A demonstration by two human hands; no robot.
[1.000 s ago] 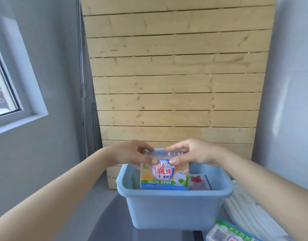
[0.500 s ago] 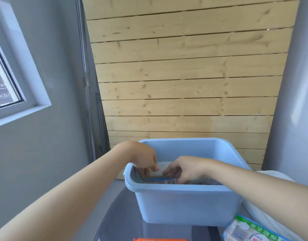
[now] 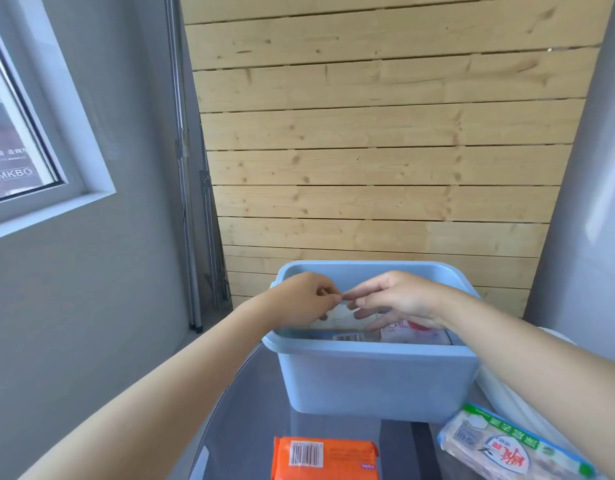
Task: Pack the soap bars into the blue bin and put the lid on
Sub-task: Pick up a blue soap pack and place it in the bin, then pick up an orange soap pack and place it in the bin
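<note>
The blue bin (image 3: 375,382) stands on a dark glass table (image 3: 250,410). Inside it a soap pack (image 3: 346,337) lies flat with its barcode showing. Beside it on the right lies another pack with red print (image 3: 417,332). My left hand (image 3: 308,296) and right hand (image 3: 399,299) hover just above the packs at rim height, fingertips almost touching, with nothing held. An orange soap bar (image 3: 323,457) lies on the table in front of the bin. A green-and-white soap pack (image 3: 507,448) lies at the front right.
A white lid-like piece (image 3: 489,386) lies to the right of the bin, partly hidden by my right arm. A wooden slat wall stands close behind the bin. Grey walls and a window are on the left.
The soap pack I held upright over the bin went down and now lies flat inside. My hands have let go and risen to rim height. The view tilted down, showing the orange bar.
</note>
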